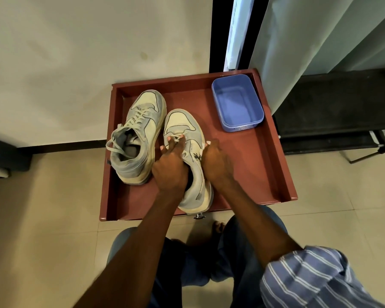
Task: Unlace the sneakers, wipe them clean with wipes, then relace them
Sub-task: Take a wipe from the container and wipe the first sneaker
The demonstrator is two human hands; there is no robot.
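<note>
**Both hands on the near sneaker, working at its lace**

Looking down through the head camera, I saw a shallow reddish-brown wooden tray (pixel 249 165) sitting on a beige tiled floor (pixel 42 218), pushed up against a cream wall (pixel 87 52). Two pale grey-and-cream sneakers lay in it, toes pointing away from me.

The left-hand sneaker (pixel 140 134) stood by itself, untouched, its grey laces (pixel 136 117) threaded across the tongue and the loose ends spilling over the collar towards the tray's left rim.

The right-hand sneaker (pixel 187 156) lay just beside it, nearer to me, its heel close to the tray's front edge. My left hand (pixel 171 165) rested over the shoe's opening, fingers reaching forward and curled onto the white lace (pixel 177 137) at the lower eyelets; the fingertips pinched or hooked that lace, though I could not tell exactly which. My right hand (pixel 213 163) pressed against the outer side of the same shoe, fingers curled, with a bit of white lace showing at the thumb, so it appeared to hold a lace end there.

In the tray's far right corner sat a small rectangular lavender-blue plastic tub (pixel 251 125), well apart from both shoes. Behind it hung a pale grey-green curtain (pixel 309 41). At the bottom of the view I could see blue denim trousers (pixel 242 263), bare toes (pixel 218 226) on the tiles, and a blue-and-white striped sleeve (pixel 309 281) on the right arm.
</note>
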